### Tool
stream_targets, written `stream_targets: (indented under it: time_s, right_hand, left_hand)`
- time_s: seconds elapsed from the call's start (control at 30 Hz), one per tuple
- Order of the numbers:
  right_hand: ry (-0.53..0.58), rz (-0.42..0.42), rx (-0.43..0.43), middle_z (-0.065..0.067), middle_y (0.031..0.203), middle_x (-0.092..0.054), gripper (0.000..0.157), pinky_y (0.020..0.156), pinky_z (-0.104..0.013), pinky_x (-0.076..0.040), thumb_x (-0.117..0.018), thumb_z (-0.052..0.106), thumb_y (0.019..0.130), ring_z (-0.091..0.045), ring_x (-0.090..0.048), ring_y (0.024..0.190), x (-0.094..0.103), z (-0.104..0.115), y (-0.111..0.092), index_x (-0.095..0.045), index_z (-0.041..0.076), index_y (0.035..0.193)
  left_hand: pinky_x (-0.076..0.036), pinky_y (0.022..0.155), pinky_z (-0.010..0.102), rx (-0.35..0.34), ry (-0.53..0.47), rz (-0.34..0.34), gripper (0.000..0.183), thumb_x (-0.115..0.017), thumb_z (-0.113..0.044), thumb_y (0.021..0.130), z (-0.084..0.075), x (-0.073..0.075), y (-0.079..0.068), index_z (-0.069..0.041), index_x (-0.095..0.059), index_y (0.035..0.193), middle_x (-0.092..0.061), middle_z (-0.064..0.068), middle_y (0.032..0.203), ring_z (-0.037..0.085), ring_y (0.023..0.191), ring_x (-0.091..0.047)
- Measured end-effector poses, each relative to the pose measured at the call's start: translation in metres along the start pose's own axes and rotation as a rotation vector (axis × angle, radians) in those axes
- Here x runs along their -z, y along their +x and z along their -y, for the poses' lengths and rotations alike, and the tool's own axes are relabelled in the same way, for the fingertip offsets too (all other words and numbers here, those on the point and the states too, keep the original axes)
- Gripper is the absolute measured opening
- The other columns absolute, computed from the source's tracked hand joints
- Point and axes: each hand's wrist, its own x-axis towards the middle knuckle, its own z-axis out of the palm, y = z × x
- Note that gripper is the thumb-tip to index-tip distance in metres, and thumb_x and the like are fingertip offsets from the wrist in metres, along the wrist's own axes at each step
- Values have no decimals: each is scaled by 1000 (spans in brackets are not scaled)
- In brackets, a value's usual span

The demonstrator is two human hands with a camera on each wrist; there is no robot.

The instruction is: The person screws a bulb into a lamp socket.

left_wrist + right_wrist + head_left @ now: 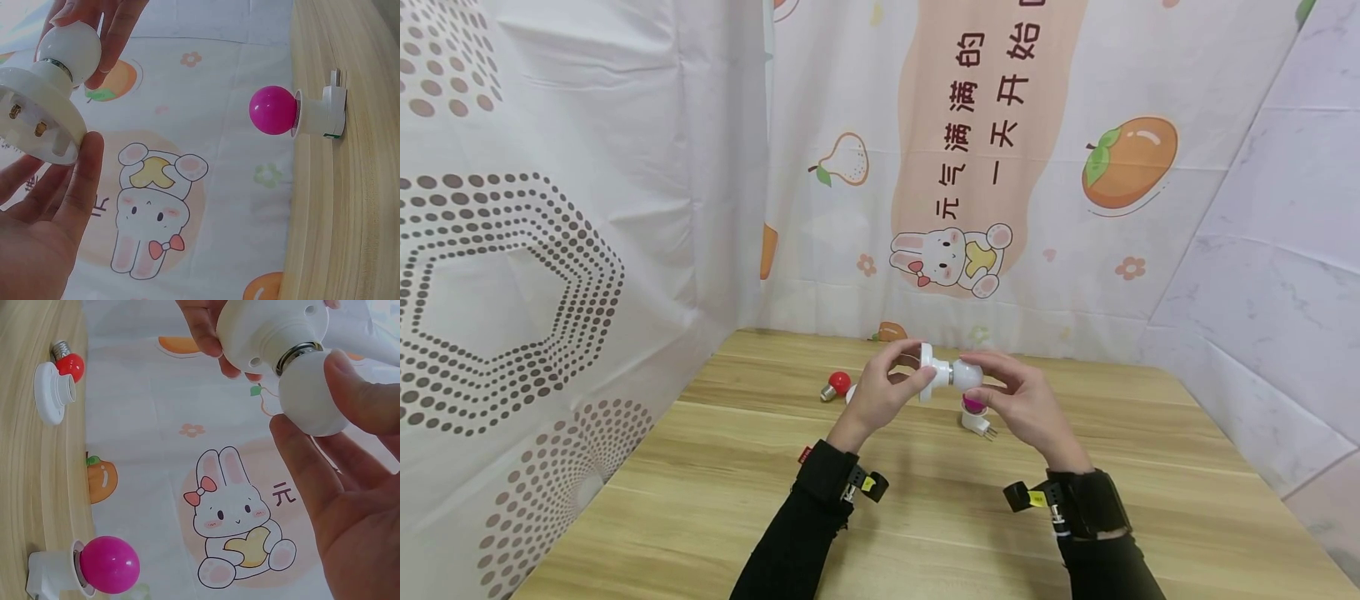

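Held above the table, a white round-based lamp holder (928,372) has its flange gripped by my left hand (883,387). Its open back, with brass contacts, faces the left wrist camera. A white light bulb (310,394) sits in the holder's socket, a strip of its metal cap still showing at the rim. My right hand (1021,400) pinches the bulb's globe between thumb and fingers. Below the right hand, a pink bulb (273,110) stands in a white plug-in socket (322,112) with metal prongs.
On the table (910,517), a red bulb (839,382) lies at the left behind my left hand. A second white lamp holder (51,394) stands beside it, mostly hidden in the head view. A printed curtain (835,275) hangs along the table's back edge.
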Motion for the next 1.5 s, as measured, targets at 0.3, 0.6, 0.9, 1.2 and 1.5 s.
stream_targets:
  time_s: [0.3,0.6,0.9,1.2,1.5]
  right_hand:
    - [-39,0,-67,-14,132,-65,41,89,-28,-56,-75,0,90,-27,-64,113,2,0,0,-67,2,130]
    - [-39,12,-117,-16,130,-65,41,88,-29,-57,-73,2,92,-32,-65,114,3,1,0,-65,2,132]
    - [-19,26,-97,-13,136,-62,48,97,-29,-52,-74,6,93,-26,-60,120,3,1,1,-60,3,138]
    - [20,-6,-240,-19,134,-62,65,95,-40,-53,-73,21,96,-34,-63,120,-3,-1,4,-45,9,153]
    - [387,120,-298,-23,131,-60,47,100,-41,-52,-66,12,99,-24,-65,115,-28,-18,6,-52,-10,137]
  left_hand:
    - [-58,88,33,-2,-20,18,51,-68,-29,96,-1,0,-1,-2,-57,137,-61,15,119,27,110,-60]
    - [-58,89,37,-19,-14,30,61,-69,-44,95,0,-1,-1,-2,-56,138,-60,12,120,23,111,-60]
    - [-56,92,41,43,26,52,50,-67,-38,96,-3,3,0,-9,-55,135,-58,9,122,24,114,-57]
    - [-55,90,33,36,1,-27,52,-64,-28,96,-4,1,1,-1,-49,138,-57,16,122,29,114,-56]
    - [-55,93,39,9,-26,-73,45,-66,-18,95,-2,-3,3,-1,-50,134,-54,15,125,30,115,-55]
